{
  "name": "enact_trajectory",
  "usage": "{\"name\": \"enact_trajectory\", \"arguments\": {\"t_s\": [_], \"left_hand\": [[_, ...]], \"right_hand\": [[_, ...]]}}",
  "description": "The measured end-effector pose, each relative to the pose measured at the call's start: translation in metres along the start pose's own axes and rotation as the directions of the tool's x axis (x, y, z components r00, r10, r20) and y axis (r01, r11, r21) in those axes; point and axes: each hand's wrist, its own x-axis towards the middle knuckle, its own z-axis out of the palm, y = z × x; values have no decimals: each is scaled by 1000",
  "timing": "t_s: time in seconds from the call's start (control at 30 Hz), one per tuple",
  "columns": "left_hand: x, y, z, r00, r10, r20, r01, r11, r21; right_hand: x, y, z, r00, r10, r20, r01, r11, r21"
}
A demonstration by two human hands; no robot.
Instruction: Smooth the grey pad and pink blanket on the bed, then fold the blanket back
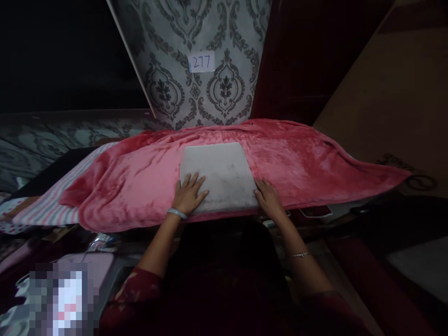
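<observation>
A light grey, plush-looking pad (220,175), roughly rectangular, lies flat on a pink-red fleece blanket (290,158). My left hand (189,192) rests on the pad's near left corner, its fingers spread over the grey surface. At the pad's right edge, my right hand (268,197) lies partly on the blanket, with its fingertips touching the side of the pad. Neither hand is closed around anything. What kind of article the pad is, I cannot tell.
Behind the blanket is a patterned wall with a paper label (202,61) reading 277. A dark screen (66,56) stands at the left and a large cardboard box (395,93) at the right. Striped cloth (63,196) shows under the blanket's left end.
</observation>
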Motion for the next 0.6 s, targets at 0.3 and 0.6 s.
{"name": "enact_trajectory", "arguments": {"t_s": [0.3, 0.6], "left_hand": [[0, -1, 1, 1000, 4, -4, -3, 1000, 25], [6, 30, -12, 997, 72, -36, -71, 997, 20]], "right_hand": [[-15, 4, -4, 999, -22, -42, 32, 970, 240], [10, -69, -13, 961, -176, 212, 190, 980, -50]]}}
